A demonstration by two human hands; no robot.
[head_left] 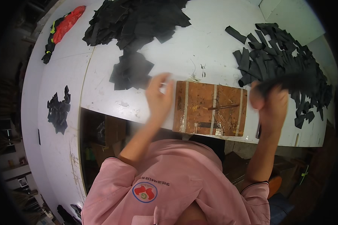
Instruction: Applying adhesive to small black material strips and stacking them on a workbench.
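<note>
My right hand (273, 107) is closed on a black fabric strip (289, 81), smeared by motion, above the right end of a wooden board (199, 108). My left hand (159, 98) hovers by the board's left edge, thumb and fingers curved but apart, with nothing visible between them. Pale tape bands cross the board. A thin brown stick (223, 107) lies on it, and a dark flat bar (207, 125) sits close to its near edge. Just beyond my left hand, flat black fabric pieces (129, 73) are stacked loosely.
A large heap of flat black pieces (139, 20) covers the far side of the white table (199, 48). Rolled or folded black strips (266, 56) spread at the right. Farther left lie a small black pile (59, 112) and a red plastic bag (68, 24).
</note>
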